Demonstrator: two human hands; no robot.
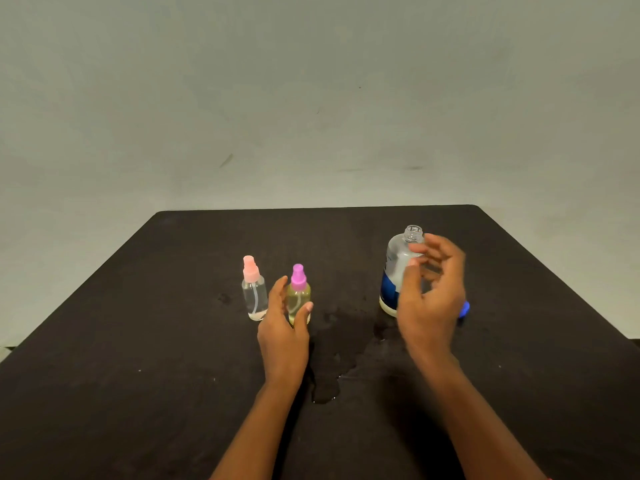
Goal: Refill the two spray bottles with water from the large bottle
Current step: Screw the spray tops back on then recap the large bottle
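Two small spray bottles stand upright on the black table (138, 341). The left one (255, 296) is clear with a pink spray top. The other (298, 297) is yellowish with a purple top. My left hand (284, 330) cups loosely around the yellowish bottle, fingers on its left and thumb at its lower right, not clamped. To the right stands the large clear bottle (398, 268) with a blue label and an uncapped neck. My right hand (429, 299) hovers in front of it, blurred, with its fingers spread and holding nothing.
A blue cap (464, 308) peeks out behind my right hand, on the table beside the large bottle. A puddle of spilled water (332, 362) spreads over the table between my arms. A plain pale wall rises behind the table's far edge.
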